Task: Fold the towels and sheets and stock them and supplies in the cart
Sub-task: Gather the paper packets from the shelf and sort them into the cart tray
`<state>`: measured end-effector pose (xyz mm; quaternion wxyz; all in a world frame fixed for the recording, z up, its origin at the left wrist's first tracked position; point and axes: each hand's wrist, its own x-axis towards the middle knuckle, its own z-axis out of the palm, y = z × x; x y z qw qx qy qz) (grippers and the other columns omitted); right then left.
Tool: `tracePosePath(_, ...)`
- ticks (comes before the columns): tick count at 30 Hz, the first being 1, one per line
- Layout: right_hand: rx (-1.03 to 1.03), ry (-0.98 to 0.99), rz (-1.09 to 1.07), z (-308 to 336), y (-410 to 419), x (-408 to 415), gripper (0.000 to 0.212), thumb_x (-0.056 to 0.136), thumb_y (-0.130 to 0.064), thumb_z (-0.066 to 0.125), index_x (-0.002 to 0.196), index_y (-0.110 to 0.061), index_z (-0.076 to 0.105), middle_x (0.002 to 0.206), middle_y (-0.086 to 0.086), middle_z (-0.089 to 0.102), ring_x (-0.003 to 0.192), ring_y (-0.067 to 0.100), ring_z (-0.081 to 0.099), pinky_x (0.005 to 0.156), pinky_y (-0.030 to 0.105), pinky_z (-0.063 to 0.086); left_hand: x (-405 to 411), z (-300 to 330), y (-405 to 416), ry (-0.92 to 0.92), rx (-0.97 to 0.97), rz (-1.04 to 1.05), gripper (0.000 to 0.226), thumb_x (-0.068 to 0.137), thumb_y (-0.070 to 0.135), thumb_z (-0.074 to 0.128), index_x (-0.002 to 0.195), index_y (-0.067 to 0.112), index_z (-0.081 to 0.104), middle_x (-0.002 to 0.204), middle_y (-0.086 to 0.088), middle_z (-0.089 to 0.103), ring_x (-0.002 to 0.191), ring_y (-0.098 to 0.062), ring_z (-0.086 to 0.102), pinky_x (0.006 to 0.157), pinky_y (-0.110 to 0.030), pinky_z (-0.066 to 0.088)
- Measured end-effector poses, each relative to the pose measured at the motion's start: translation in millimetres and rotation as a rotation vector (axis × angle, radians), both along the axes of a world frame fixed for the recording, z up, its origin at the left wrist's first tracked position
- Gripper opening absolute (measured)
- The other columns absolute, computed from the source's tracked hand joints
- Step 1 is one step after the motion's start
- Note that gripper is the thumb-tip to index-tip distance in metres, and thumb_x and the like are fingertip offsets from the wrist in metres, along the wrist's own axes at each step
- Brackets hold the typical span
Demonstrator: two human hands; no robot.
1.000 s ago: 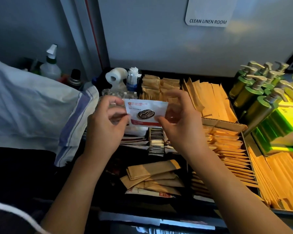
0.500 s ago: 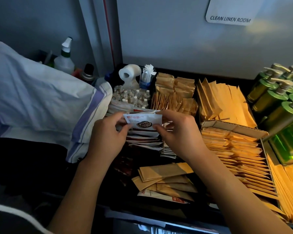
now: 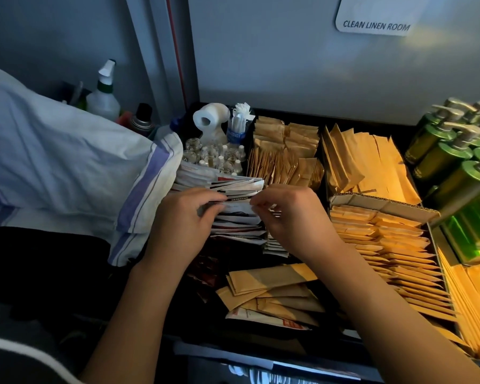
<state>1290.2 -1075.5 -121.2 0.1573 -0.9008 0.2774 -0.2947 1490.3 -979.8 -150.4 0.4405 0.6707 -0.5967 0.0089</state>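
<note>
the coffee sachet sits among the row of white-and-red sachets standing on edge in the cart tray, just in front of the small glass bottles. your left hand pinches its left end with curled fingers, and your right hand pinches the right end between thumb and fingertips. brown paper packets fill the compartments behind and to the right, with a loose pile lying flat nearer you. folded striped linen rests left of the tray. green pump bottles stand at the far right.
</note>
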Motion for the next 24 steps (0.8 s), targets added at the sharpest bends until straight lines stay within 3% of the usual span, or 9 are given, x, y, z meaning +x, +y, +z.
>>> tracePosePath(7,-0.026,0.129,0.005,-13,-2,7,0.017,0.092,-0.005,0.066,0.096,-0.016,0.079,0.091,-0.001,0.073,0.083,0.02,0.069,0.071,0.042,0.057,-5,-8,-4,-0.057,0.083,0.004,0.017,0.084,0.006,0.082,0.094,0.02,0.083,0.09,0.009,0.077,0.08,-0.005,0.068,0.075,-0.029,0.058)
tracePosePath(12,0.011,0.151,0.0,-20,-7,8,0.018,0.091,-0.004,0.066,0.094,-0.016,0.079,0.091,0.0,0.076,0.084,0.022,0.071,0.074,0.042,0.057,-10,-13,-5,-0.057,0.107,0.043,0.017,0.082,0.009,0.083,0.093,0.022,0.083,0.089,0.01,0.077,0.079,-0.005,0.066,0.074,-0.023,0.054)
tracePosePath(17,0.041,0.185,-0.031,-23,-7,11,0.02,0.095,-0.009,0.065,0.104,-0.016,0.081,0.1,0.003,0.078,0.091,0.024,0.072,0.083,0.043,0.057,-15,-9,-10,-0.047,0.202,0.107,0.012,0.085,0.016,0.082,0.091,0.026,0.083,0.089,0.009,0.078,0.079,-0.011,0.068,0.074,-0.033,0.058)
tracePosePath(24,0.04,0.106,-0.013,-13,6,-24,0.028,0.085,0.0,0.077,0.109,-0.013,0.081,0.112,-0.001,0.077,0.103,0.015,0.073,0.095,0.036,0.058,-22,2,15,-0.086,0.096,-0.027,0.021,0.088,0.009,0.078,0.107,0.017,0.081,0.106,0.006,0.075,0.1,-0.012,0.067,0.091,-0.037,0.057)
